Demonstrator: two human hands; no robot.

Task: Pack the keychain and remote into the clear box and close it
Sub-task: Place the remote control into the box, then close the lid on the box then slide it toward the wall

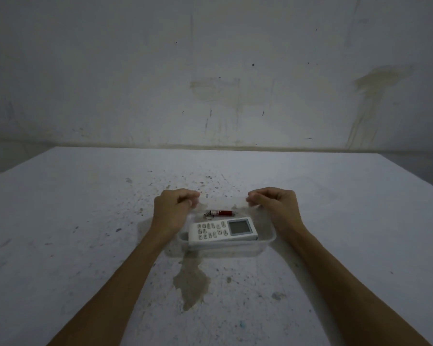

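Observation:
A clear plastic box sits on the white table in front of me. Inside it lies a white remote with its grey screen to the right, and behind the remote a red keychain with a small metal ring at its left end. My left hand and my right hand are at the box's far corners, fingers curled and pinched on a clear lid that is hard to make out. The lid seems to be raised over the far side of the box.
The white table is speckled and has a grey-brown worn patch just in front of the box. A stained white wall rises behind the table's far edge.

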